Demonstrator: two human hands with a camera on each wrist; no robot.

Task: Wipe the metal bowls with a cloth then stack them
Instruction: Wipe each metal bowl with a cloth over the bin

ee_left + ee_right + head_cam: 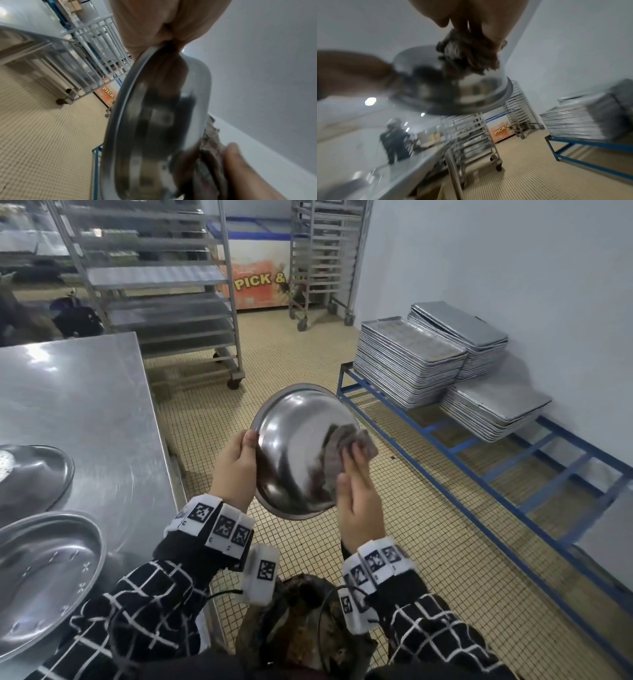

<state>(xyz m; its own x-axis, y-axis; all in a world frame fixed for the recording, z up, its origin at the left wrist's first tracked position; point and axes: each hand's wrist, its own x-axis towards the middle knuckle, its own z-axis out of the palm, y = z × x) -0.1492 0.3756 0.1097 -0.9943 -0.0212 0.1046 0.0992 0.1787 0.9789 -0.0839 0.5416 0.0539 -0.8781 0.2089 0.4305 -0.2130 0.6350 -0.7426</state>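
Observation:
A shiny metal bowl (294, 446) is held up over the floor, tilted on edge with its outer bottom facing me. My left hand (239, 460) grips its left rim, thumb on the outside. My right hand (356, 474) presses a bunched grey-brown cloth (346, 446) against the bowl's right side. The left wrist view shows the bowl (154, 121) edge-on with the cloth (209, 155) behind it. In the blurred right wrist view the cloth (467, 56) sits on the bowl (453, 88). Two more metal bowls (34, 474) (44, 573) lie on the steel table.
The steel table (85, 392) stands at my left. A blue frame rack (479, 460) with stacks of baking trays (411, 361) lines the right wall. Wheeled tray racks (164, 296) stand further back. Another person (393, 140) works at the far counter.

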